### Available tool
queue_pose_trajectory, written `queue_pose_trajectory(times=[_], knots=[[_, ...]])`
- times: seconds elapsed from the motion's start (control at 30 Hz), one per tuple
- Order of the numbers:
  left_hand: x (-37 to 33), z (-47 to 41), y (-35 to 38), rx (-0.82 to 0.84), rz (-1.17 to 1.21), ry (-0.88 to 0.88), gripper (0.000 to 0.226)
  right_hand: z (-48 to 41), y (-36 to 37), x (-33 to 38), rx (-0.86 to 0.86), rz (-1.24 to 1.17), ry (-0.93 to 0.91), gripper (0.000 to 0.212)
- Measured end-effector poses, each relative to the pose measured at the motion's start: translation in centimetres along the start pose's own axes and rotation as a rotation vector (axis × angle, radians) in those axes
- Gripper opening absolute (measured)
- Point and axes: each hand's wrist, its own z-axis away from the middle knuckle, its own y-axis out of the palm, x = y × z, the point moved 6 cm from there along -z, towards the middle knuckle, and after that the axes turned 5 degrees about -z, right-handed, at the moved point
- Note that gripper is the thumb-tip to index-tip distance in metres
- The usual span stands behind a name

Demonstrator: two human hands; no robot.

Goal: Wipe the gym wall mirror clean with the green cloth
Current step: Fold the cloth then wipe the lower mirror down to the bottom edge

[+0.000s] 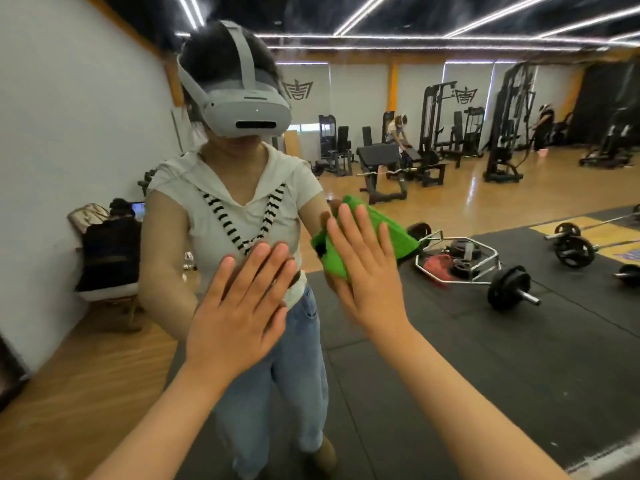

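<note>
Mirror [485, 341]: smooth glass fills your whole view, showing the gym's wood floor, black mats and weights behind you.
Reflection [225, 209]: your own figure stands straight ahead in a pale headset [249, 112], its arms meeting yours at the glass.
Left hand [239, 306]: bare, fingers straight and close together, palm flat on the glass, probably bracing you as you lean in.
Right hand [367, 275]: fingers straight and spread, pressing the cloth [388, 230] to the glass so the whole palm drives the wipe.
Cloth: bright green, soft, folded into a thick pad. It lies between your right hand and the mirror, its edges showing past your fingertips.
</note>
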Motion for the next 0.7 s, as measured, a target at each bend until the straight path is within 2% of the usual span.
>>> queue_pose_trajectory(times=[0.07, 0.1, 0.2, 0.27, 0.33, 0.4, 0.47, 0.5, 0.57, 0.63, 0.7], knots=[[-0.1, 0.0, -0.1, 0.009, -0.013, -0.001, 0.065, 1.3, -1.3, -2.8, 0.050, 0.103, -0.134, 0.052], [-0.1, 0.0, -0.2, 0.011, -0.019, 0.000, 0.065, 1.1, -2.3, -4.4, 0.026, 0.111, -0.103, 0.053], [-0.1, -0.1, -0.2, 0.023, -0.040, -0.004, 0.065, -1.1, -4.6, -7.1, -0.170, 0.008, 0.227, 0.058], [0.0, -0.1, -0.2, 0.035, -0.041, -0.004, 0.063, -2.3, -3.9, -5.4, -0.255, -0.098, 0.397, 0.060], [0.0, -0.1, -0.2, 0.047, -0.049, 0.001, 0.061, -1.9, -2.1, -2.2, -0.184, -0.123, 0.297, 0.061], [0.0, 0.0, -0.1, 0.053, -0.055, 0.006, 0.061, 0.8, -0.2, -0.4, -0.004, -0.041, 0.025, 0.062], [0.0, 0.1, 0.0, 0.056, -0.055, 0.004, 0.063, 3.3, -0.2, -1.7, 0.084, 0.057, -0.173, 0.068], [0.0, 0.1, 0.1, 0.056, -0.057, 0.003, 0.065, 3.7, -0.9, -3.1, 0.080, 0.072, -0.184, 0.072], [-0.1, 0.1, 0.2, 0.054, -0.066, 0.007, 0.066, 3.1, -2.8, -6.3, 0.001, 0.015, -0.012, 0.074], [-0.1, 0.1, 0.2, 0.051, -0.075, 0.009, 0.066, 1.7, -4.4, -8.5, -0.160, -0.091, 0.291, 0.066], [-0.1, 0.1, 0.1, 0.049, -0.068, 0.008, 0.068, 0.8, -3.9, -7.2, -0.250, -0.104, 0.440, 0.064]])
